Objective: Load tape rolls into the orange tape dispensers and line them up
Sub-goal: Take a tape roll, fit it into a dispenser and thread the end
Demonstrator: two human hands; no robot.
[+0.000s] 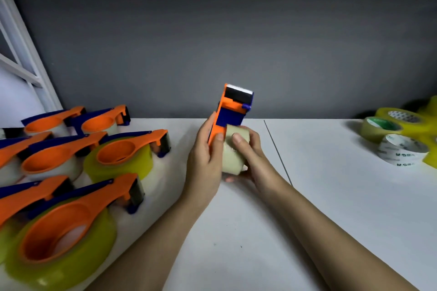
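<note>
**Dispenser and roll held together above the worktop**

On my left, the loaded dispensers (71, 172) lie in rows on the white worktop (331, 208), each orange body seated in a tape roll, some rolls yellowish, some clear. The ones nearest the left edge are cut off by the frame, so I cannot count them all. Far right, loose tape rolls (399, 134) sit clustered near the wall, partly cropped.

My left hand (205, 160) has its grip closed around the side of an orange dispenser (233, 113), thumb on its orange edge, the cutter end pointing up and away from me. My right hand (250, 156) wraps a pale tape roll (236, 151), thumb across its outer face, pressing it against the dispenser's lower part. Both are raised above the middle of the worktop. Whether the roll is already seated on the hub is hidden behind my fingers and blurred.
</note>
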